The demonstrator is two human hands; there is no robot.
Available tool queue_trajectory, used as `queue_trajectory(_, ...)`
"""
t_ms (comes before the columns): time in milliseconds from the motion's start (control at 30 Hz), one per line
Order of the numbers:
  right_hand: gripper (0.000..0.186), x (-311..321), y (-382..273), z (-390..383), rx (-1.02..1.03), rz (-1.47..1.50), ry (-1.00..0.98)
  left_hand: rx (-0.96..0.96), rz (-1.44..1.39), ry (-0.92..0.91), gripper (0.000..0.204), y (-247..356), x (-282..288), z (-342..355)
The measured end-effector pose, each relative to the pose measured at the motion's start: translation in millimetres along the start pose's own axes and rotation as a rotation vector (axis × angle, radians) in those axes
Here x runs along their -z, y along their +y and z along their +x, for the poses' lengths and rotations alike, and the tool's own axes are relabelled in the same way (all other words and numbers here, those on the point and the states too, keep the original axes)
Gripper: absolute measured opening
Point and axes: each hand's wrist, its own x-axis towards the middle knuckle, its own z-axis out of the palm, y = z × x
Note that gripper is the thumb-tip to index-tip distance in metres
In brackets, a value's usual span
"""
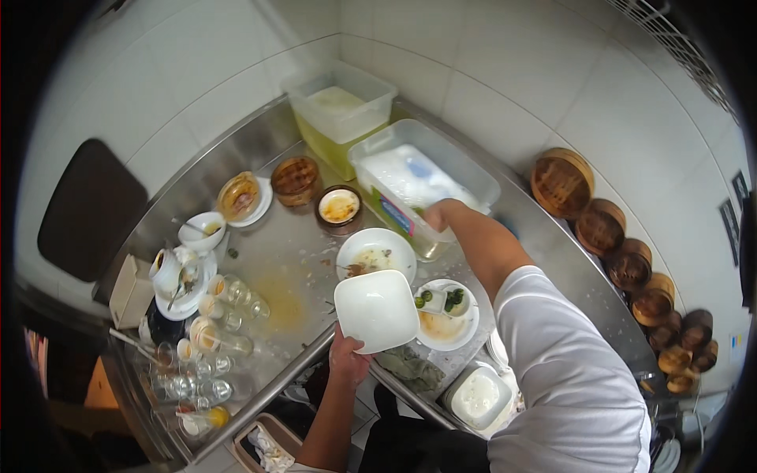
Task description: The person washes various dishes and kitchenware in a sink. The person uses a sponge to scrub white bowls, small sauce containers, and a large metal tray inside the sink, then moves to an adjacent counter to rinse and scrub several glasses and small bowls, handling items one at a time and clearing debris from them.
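Observation:
My left hand (348, 355) grips the near edge of a white square bowl (377, 311), tilted over the steel counter. Its inside looks clean. My right arm reaches forward to a clear plastic tub (485, 189) full of white suds, and my right hand (444, 216) dips over its near side. The fingers are hidden there, so what they hold does not show. Just behind the square bowl sits a round white plate (398, 246) with food scraps and cutlery. Beside it on the right is another white plate (453, 333) holding sauce and small dishes of green pieces.
A second tub (323, 130) of yellowish liquid stands in the corner. Bamboo steamers (561, 183) line the right wall. Several glasses (213, 366) crowd the left, near stacked dirty dishes (193, 292). A grey cloth (410, 369) lies at the front edge, beside a square container (479, 396).

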Motion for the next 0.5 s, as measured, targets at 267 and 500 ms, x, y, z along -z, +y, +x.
queue_trajectory(267, 0.043, -105, -76, -232, 0.052, 0.331, 0.672, 0.212, 0.060, -0.231, 0.074, -77, -77, 37)
queue_trajectory(500, 0.032, -263, 11, -428, -0.076, 0.041, 0.500, 0.651, 0.311, -0.441, 0.094, -192, -150, -8)
